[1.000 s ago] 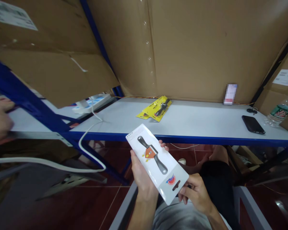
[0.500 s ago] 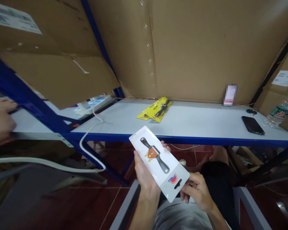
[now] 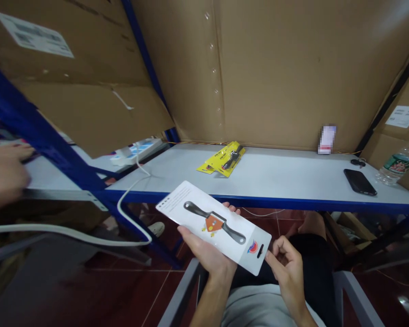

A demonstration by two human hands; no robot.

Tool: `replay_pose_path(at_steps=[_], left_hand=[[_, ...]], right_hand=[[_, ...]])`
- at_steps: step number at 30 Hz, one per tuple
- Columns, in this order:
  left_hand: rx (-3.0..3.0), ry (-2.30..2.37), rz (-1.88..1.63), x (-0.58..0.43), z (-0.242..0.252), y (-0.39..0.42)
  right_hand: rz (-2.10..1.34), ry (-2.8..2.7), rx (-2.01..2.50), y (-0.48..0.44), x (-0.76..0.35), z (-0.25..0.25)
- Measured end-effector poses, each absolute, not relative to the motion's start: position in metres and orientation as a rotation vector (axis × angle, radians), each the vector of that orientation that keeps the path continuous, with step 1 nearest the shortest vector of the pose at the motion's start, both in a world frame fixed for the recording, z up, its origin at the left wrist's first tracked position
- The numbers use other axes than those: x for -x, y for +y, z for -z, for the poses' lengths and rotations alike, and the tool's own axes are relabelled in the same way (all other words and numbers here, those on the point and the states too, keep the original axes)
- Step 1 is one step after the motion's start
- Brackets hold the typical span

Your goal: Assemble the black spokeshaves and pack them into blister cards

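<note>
A white spokeshave package (image 3: pixel 204 227), with a black-handled spokeshave pictured on its face, is held tilted in front of my lap. My left hand (image 3: pixel 207 254) supports it from underneath, thumb along the near edge and fingertips showing past the far edge. At the right end, by the dark hanging slot, my right hand (image 3: pixel 288 263) is closed, with its thumb and curled index finger at the package's edge. Whether anything is inside the package does not show. Beyond it, yellow carded packages (image 3: pixel 223 159) with a dark tool lie overlapping on the grey tabletop (image 3: pixel 286 175).
A black phone (image 3: pixel 360 181), small dark keys (image 3: pixel 357 162) and a plastic bottle (image 3: pixel 397 164) sit at the right. A white power strip (image 3: pixel 138 152) and cable lie left. Cardboard (image 3: pixel 276 72) walls the back. Another person's blurred hand (image 3: pixel 7 175) is at far left.
The package has turned toward lying more sideways, its far end swinging left. My right hand has shifted slightly right and up, along the package's end. The other person's hand has moved a little.
</note>
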State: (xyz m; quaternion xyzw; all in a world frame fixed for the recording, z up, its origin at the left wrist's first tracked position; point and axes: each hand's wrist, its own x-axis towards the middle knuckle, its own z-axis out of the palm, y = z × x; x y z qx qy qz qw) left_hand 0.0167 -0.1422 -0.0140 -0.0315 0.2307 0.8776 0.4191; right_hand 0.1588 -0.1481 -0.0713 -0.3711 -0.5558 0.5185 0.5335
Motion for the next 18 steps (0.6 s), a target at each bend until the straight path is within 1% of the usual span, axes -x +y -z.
replay_pose_path(at_steps=[10, 14, 18], left_hand=[[0.065, 0.58, -2.187, -0.016, 0.024, -0.138], [0.027, 0.527, -2.225, -0.015, 0.027, -0.138], [0.011, 0.538, -2.242, -0.013, 0.029, -0.138]], right_hand=[[-1.185, -1.306, 0.972, -0.152, -0.157, 0.061], [-1.33, -1.279, 1.023, -0.149, -0.16, 0.064], [-1.552, -1.265, 0.966, -0.144, -0.165, 0.064]])
